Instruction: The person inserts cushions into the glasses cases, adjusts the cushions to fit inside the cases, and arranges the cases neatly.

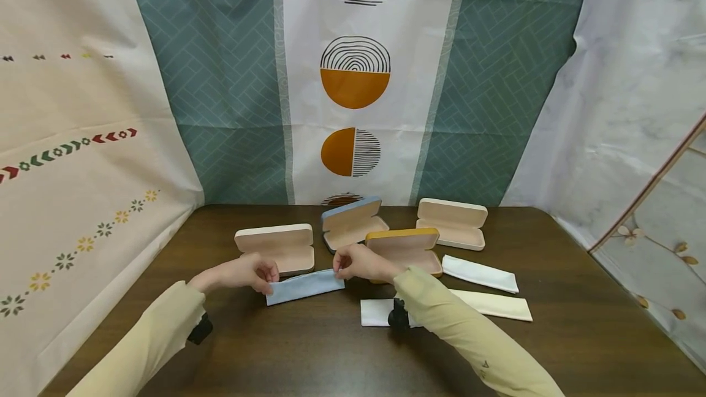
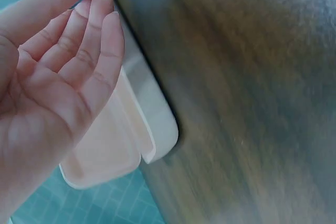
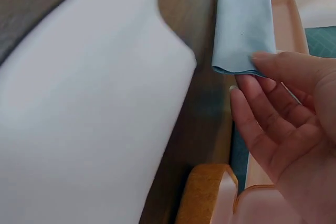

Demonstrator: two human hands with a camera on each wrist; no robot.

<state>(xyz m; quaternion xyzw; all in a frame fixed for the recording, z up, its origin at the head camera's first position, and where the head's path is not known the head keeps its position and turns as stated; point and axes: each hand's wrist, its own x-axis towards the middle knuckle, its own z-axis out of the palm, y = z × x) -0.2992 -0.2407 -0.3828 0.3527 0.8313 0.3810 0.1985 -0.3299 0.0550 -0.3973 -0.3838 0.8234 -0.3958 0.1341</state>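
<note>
A light blue cloth, folded into a long strip, is stretched between my two hands in front of an open white glasses case. My left hand pinches its left end; in the left wrist view only a bit of the cloth shows at the top, by the thumb and fingertips. At the other end, my right hand pinches the cloth's corner between thumb and fingers, as the right wrist view shows. Behind the right hand stands an open yellow glasses case.
Farther back are an open blue glasses case and another open white case. On the right lie a folded white cloth and a cream cloth. Another white cloth lies partly under the right forearm. Fabric hangs behind the brown table.
</note>
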